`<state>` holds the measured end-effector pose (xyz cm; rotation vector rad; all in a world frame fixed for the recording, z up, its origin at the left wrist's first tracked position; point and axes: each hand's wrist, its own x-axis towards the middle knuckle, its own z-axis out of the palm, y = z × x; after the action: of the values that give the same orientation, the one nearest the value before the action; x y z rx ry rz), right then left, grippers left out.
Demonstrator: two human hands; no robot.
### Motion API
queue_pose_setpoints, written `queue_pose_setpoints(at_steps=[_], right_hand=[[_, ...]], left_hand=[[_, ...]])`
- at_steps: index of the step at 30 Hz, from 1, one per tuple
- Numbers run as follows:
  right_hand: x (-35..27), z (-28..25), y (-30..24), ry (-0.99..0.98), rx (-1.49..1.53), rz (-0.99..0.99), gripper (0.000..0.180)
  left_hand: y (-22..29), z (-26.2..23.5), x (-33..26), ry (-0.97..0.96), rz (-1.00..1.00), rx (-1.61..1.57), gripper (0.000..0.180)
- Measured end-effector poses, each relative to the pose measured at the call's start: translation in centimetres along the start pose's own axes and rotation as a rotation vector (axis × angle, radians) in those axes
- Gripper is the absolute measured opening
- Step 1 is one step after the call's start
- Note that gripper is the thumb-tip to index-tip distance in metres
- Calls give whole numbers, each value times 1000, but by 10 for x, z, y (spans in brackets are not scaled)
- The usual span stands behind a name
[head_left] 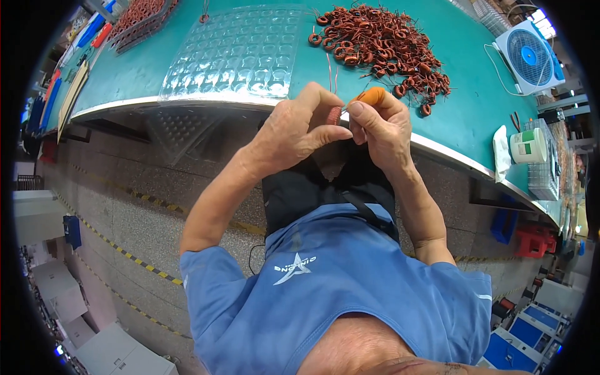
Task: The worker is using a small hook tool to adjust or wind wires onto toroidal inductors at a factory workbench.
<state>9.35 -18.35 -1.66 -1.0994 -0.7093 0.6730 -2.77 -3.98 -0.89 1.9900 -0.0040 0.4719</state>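
Just off the table's front edge, my left hand (284,132) pinches a small ring-shaped coil (334,115) wound in reddish-brown copper wire between thumb and fingers. My right hand (389,128) is closed at the coil's right side, thumb against forefinger, seemingly on one of its thin wire ends; the fingertips hide most of it. An orange finger cot (372,96) covers one right fingertip. Long wire leads (332,72) rise from the coil over the table. Beyond my right hand lies a heap of similar coils (381,44), their leads sticking out.
A clear plastic tray (240,47) with round pockets lies on the green table (462,75), left of the heap. Stacked trays of coils (140,22) stand far left. To the right are a fan (530,56), a white tub (528,147), a white cloth (502,153) and pliers (515,122).
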Motion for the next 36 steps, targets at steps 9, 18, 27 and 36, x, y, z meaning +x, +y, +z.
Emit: queue_pose_setpoints(at_steps=[9,18,27,36], right_hand=[[1,0,0,95,144,102,14],[-9,6,-27,-12,-63,-39,15],[-25,15,-36,25,-285,-332,12],[-17,1,-24,-10,-80,-114,15]], left_hand=[[16,11,0,91,430,-686,32],[0,18,-4,125,60,-166,38],[10,43,-11,162,135,-799,36],[5,54,-7,160,16,-735,32]])
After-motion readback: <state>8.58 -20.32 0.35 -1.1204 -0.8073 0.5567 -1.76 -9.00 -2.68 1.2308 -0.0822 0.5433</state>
